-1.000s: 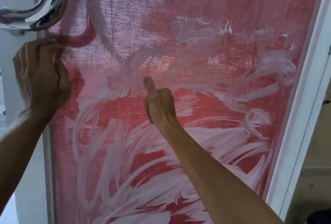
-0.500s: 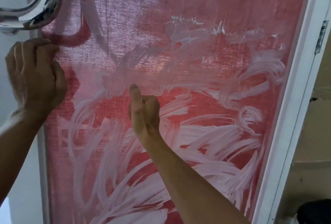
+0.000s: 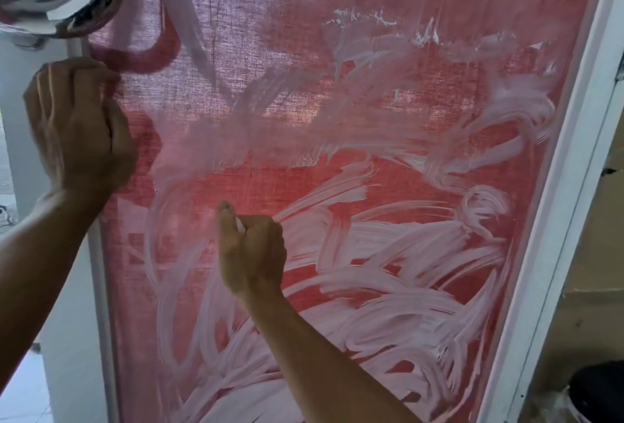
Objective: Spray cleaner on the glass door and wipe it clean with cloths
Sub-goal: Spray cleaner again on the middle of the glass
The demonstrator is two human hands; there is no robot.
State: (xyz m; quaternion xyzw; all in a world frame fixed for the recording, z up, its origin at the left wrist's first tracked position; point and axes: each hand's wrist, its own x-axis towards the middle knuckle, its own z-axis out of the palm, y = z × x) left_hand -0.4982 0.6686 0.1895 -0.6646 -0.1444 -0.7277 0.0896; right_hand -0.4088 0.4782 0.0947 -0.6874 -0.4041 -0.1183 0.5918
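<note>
glass door panel (image 3: 388, 118), backed by red woven fabric and smeared with white cleaner streaks, fills the view. left hand (image 3: 79, 125) is clenched at the panel's left edge, seemingly bunching the fabric; what it grips cannot be confirmed. right hand (image 3: 251, 253) is curled against the mid pane, pinching a small white object, thumb raised.

risk: foam looks to be drying in thick swirls; a small wiping contact may only spread it. chrome curved handle (image 3: 67, 0) crowds the upper left. white door frame (image 3: 557, 220) bounds the right. lower pane offers free travel.
</note>
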